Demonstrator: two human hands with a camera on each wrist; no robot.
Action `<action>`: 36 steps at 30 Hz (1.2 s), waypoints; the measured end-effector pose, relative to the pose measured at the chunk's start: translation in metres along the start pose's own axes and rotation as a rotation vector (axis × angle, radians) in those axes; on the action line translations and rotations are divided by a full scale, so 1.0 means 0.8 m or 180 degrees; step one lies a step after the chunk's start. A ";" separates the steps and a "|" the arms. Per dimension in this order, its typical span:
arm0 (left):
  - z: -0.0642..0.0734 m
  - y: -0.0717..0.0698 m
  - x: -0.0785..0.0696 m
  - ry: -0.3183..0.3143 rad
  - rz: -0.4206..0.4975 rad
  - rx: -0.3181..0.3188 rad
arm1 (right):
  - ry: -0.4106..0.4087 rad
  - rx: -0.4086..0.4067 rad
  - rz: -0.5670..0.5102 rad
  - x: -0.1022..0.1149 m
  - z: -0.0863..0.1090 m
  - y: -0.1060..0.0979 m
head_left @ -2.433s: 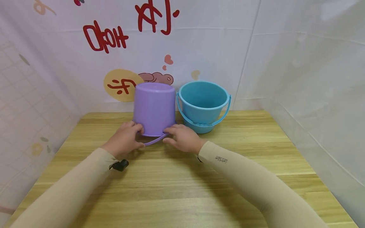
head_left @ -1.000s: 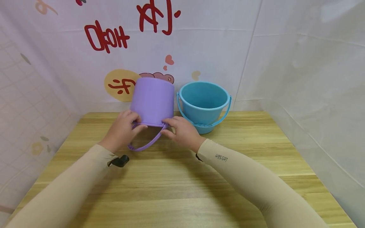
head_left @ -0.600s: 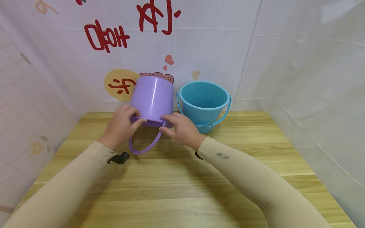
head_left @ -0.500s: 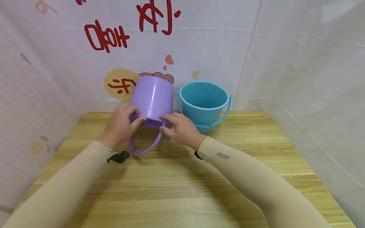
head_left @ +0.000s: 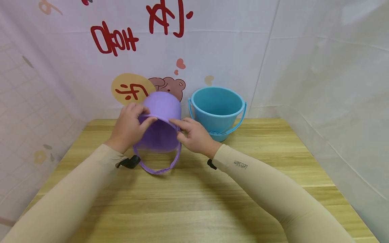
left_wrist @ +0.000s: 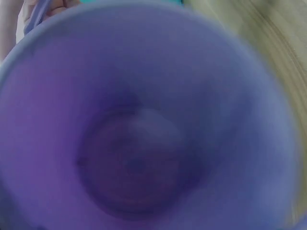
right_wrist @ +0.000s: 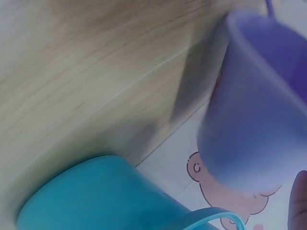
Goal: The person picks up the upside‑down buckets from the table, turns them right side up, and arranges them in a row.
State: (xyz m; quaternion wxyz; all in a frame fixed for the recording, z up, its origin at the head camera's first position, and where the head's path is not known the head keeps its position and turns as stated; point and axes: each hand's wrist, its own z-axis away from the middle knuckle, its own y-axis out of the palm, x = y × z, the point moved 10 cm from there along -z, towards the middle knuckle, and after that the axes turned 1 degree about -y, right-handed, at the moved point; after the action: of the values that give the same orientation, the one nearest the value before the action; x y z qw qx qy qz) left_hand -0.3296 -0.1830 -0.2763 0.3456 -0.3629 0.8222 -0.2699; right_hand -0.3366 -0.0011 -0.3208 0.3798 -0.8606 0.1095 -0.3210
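A purple bucket (head_left: 164,104) is tipped on its side at the back of the table, its mouth turned toward me. Its handle (head_left: 158,171) hangs down in front. With thumb and fingers my left hand (head_left: 127,130) grips the upper left of the rim. On the rim's upper right, my right hand (head_left: 198,137) holds on, index finger along the edge and thumb by the handle's end. The left wrist view looks into the bucket's smooth inside (left_wrist: 134,163), blurred, with nothing visible in it. A fingertip (right_wrist: 298,203) shows at the right wrist view's edge.
An upright light-blue bucket (head_left: 209,121) with its handle (head_left: 240,122) lowered stands right behind my right hand. Beneath both lies a wood-grain table (head_left: 194,209). A white printed cloth (head_left: 231,50) backs the table, and similar cloth walls both sides.
The purple bucket has gone from upside down to lying over, its mouth swinging up toward me. Both hands rose slightly with the rim, and the handle dropped forward. The blue bucket stayed put.
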 end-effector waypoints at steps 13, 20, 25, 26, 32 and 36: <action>-0.007 0.004 -0.006 -0.0006 0.0116 0.0019 | -0.0004 -0.0030 0.0100 -0.002 -0.002 -0.001; -0.010 0.001 -0.005 -0.0063 0.0166 0.0028 | 0.0126 0.0024 0.0096 -0.005 -0.006 -0.004; -0.006 -0.002 0.002 -0.0059 0.0254 0.0066 | 0.0190 0.0013 -0.0018 -0.008 -0.008 -0.006; -0.004 -0.003 0.004 -0.0042 0.0273 0.0068 | 0.0208 0.0008 -0.0033 -0.009 -0.009 -0.007; 0.007 -0.008 0.017 -0.0022 0.0321 0.0072 | 0.0317 -0.0044 -0.0209 -0.014 -0.010 -0.009; 0.014 -0.011 0.028 -0.0091 0.0329 0.0087 | 0.0435 -0.0095 -0.0413 -0.020 -0.010 -0.010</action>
State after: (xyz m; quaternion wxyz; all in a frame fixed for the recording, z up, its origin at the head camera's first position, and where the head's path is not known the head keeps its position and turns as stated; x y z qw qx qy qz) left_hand -0.3287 -0.2075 -0.2855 0.3757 -0.3190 0.8311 -0.2576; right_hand -0.3546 0.0064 -0.3189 0.3371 -0.8476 0.0839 -0.4012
